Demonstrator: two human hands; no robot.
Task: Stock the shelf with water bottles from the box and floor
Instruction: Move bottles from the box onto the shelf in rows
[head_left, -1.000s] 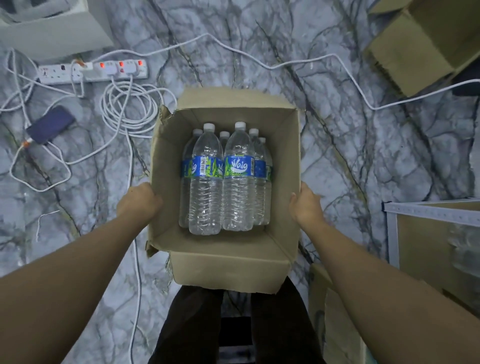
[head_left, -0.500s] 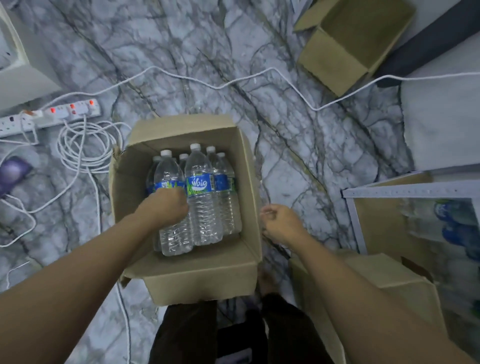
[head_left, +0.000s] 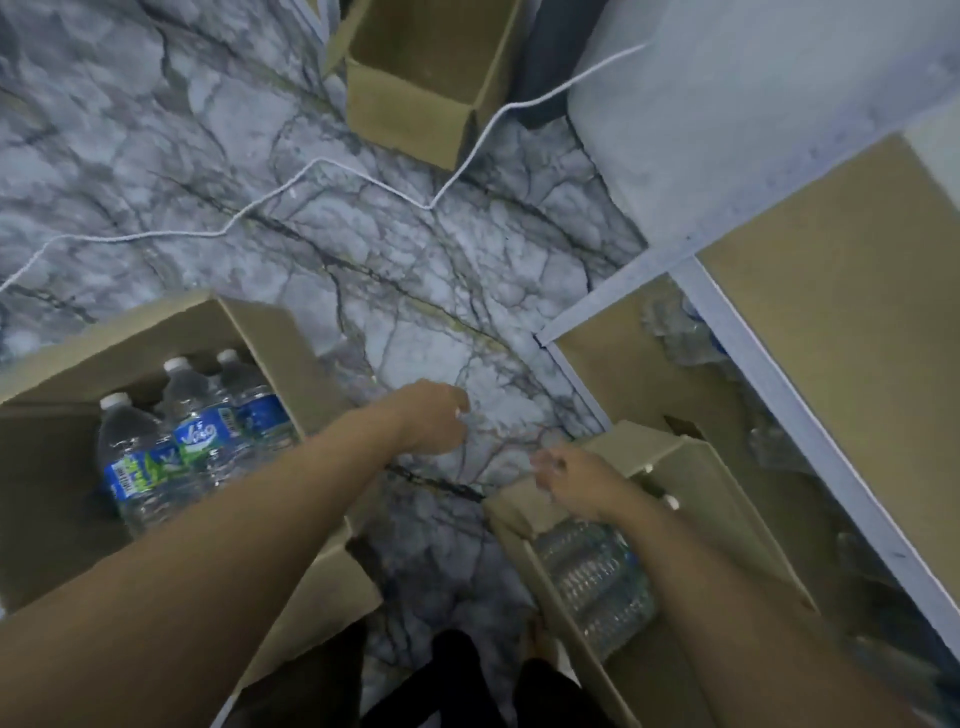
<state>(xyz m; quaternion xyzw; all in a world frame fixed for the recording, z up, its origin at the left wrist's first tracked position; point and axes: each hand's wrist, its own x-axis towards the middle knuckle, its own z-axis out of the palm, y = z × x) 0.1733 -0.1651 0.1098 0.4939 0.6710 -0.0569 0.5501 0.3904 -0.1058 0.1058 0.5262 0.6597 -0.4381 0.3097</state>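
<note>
Head view: the person seems to be reaching for a fresh bottle, with nothing lifted yet. The left hand is hovering over the marble floor, fingers loosely curled and holding nothing, just beside the cardboard box of blue-labelled water bottles. The right hand is hanging blurred at the flap of a second box holding clear bottles; I cannot tell whether it is gripping anything. The next move calls for closing around a bottle and swinging it to the shelf on the right.
</note>
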